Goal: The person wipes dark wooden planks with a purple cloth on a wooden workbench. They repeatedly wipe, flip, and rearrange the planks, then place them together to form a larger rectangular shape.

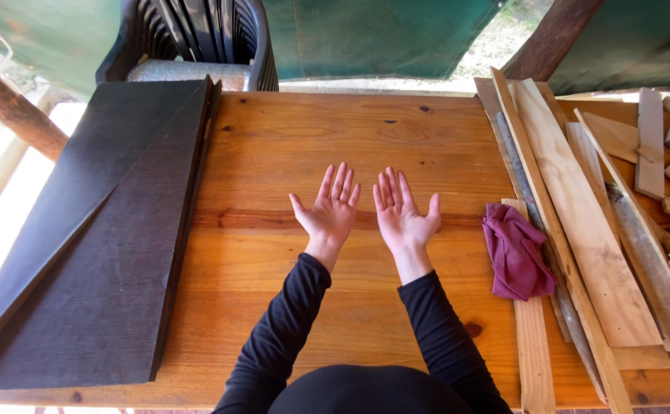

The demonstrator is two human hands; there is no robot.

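**Holding two empty hands over the table**

Showing both palms up, the left hand [329,208] and right hand [404,213] hover side by side above the wooden table [273,153], fingers spread wide, holding nothing. No work on the wood looks started. One maroon cloth [514,251] lies to the right, beside a pile of pale offcuts [580,222], too overlapped to count. One dark board [97,253] rests left.

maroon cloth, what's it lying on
The maroon cloth lies bunched on pale wooden slats at the table's right side. The parts of the slats under it are hidden. Both open hands are apart from it.
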